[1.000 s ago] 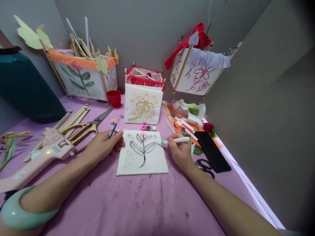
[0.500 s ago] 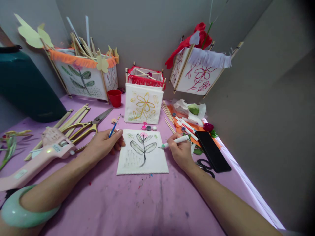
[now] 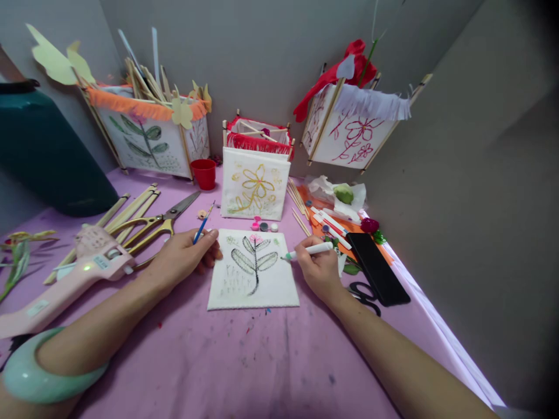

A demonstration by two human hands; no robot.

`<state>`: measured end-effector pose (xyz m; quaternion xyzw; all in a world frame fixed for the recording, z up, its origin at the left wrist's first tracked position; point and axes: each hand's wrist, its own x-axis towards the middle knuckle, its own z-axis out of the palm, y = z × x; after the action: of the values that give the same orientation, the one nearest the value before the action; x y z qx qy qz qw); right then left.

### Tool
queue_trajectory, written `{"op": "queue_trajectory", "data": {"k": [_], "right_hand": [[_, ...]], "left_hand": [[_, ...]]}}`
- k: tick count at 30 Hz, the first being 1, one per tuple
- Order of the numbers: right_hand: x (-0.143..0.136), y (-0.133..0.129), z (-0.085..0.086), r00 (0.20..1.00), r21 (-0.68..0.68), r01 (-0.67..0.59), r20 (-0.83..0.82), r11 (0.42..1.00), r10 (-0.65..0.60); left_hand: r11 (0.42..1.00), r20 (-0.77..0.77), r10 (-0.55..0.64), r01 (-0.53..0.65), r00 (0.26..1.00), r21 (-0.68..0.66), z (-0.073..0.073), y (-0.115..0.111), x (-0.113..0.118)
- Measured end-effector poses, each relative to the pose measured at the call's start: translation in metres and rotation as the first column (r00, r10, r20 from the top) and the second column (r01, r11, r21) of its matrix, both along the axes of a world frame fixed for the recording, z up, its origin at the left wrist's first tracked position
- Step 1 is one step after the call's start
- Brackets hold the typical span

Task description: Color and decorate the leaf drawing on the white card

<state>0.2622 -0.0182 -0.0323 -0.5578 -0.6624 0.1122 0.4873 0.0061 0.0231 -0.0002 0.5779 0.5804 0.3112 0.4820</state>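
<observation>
A white square panel lies flat before me, bearing a drawn plant with dark-outlined leaves and a pink flower. My left hand has a thin blue paintbrush held between its fingers, and its thumb rests at the panel's left edge. In my right hand is a white marker with a green tip. That tip is at the panel's right side, level with the leaves; whether it touches the surface I cannot tell. Small paint pots stand just behind the panel.
Gold-handled scissors and a pink glue gun lie left. A black phone and black-handled scissors are right. Behind stand a red cup, a yellow-flower panel and a lantern with orange fringe. Another lantern hangs at right.
The marker's tip has shifted very slightly up and left, and its barrel lies a little flatter. My left hand and the panel have barely moved.
</observation>
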Motion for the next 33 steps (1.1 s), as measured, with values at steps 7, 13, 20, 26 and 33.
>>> {"op": "queue_trajectory", "data": {"k": [7, 13, 20, 26, 33], "right_hand": [[-0.0012, -0.0031, 0.0003, 0.999, 0.064, 0.012, 0.046, 0.998, -0.015], [-0.0025, -0.0049, 0.0014, 0.999, 0.044, -0.037, 0.004, 0.998, 0.036], [-0.0033, -0.0051, 0.0008, 0.999, 0.03, -0.044, -0.017, 0.999, 0.045], [-0.0032, -0.005, 0.001, 0.998, -0.02, -0.058, 0.003, 0.998, 0.058], [-0.0021, -0.0078, 0.0021, 0.993, -0.052, -0.111, -0.045, 0.993, 0.108]], "left_hand": [[1.0, 0.005, -0.007, 0.007, 1.0, 0.014, 0.0001, -0.0007, -0.0006], [1.0, 0.003, 0.003, -0.003, 1.0, 0.012, 0.0022, -0.0013, -0.0002], [1.0, -0.008, 0.001, -0.001, 1.0, 0.007, 0.0025, -0.0013, 0.0003], [1.0, -0.007, 0.004, -0.004, 1.0, 0.006, 0.0024, -0.0013, 0.0005], [1.0, -0.004, -0.008, 0.008, 1.0, 0.013, 0.0002, -0.0005, -0.0013]]}}
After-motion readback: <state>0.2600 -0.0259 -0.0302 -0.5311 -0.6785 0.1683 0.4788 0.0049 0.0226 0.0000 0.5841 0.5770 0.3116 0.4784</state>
